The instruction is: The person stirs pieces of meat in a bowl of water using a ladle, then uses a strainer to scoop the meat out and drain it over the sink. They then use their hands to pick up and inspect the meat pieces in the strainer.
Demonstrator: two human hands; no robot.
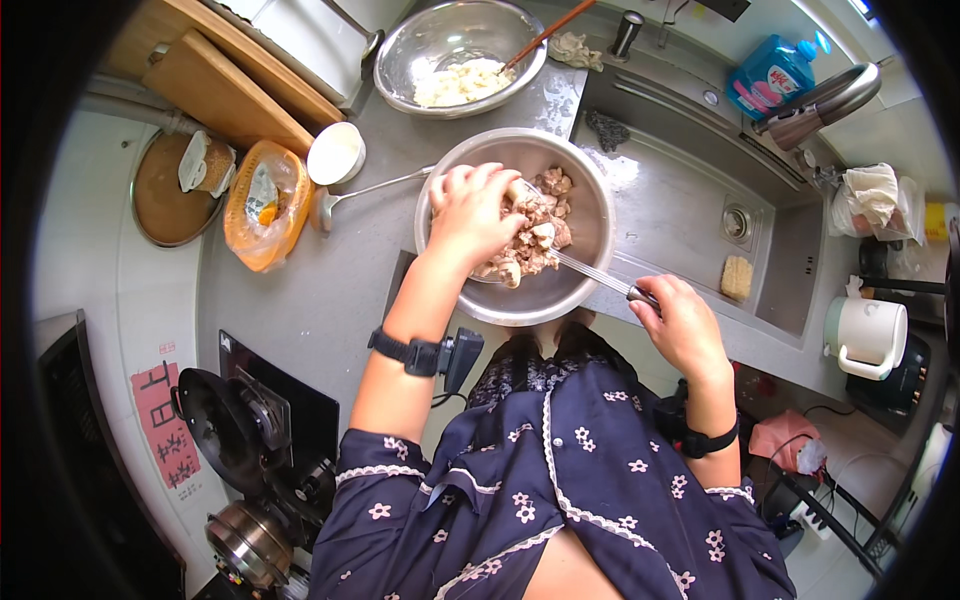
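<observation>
A wide stainless steel bowl [592,202] stands on the counter before me, at the edge of the sink. My right hand [679,326] grips the dark end of a long metal handle on a wire skimmer [589,270]. Its head reaches into the bowl, mostly hidden under a heap of brownish meat pieces [536,232] that look cooked. Over the left part of the heap lies my left hand [472,210], fingers bent and thumb against the pieces. Whether it grasps one is hidden from above.
Behind is a metal bowl [386,71] of pale, crumbly dough or flour mix with a chopstick. A ladle [324,210], white cup [335,154] and orange basket [262,232] lie left. The sink [667,202] and faucet [832,105] are right; a wok [225,420] is lower left.
</observation>
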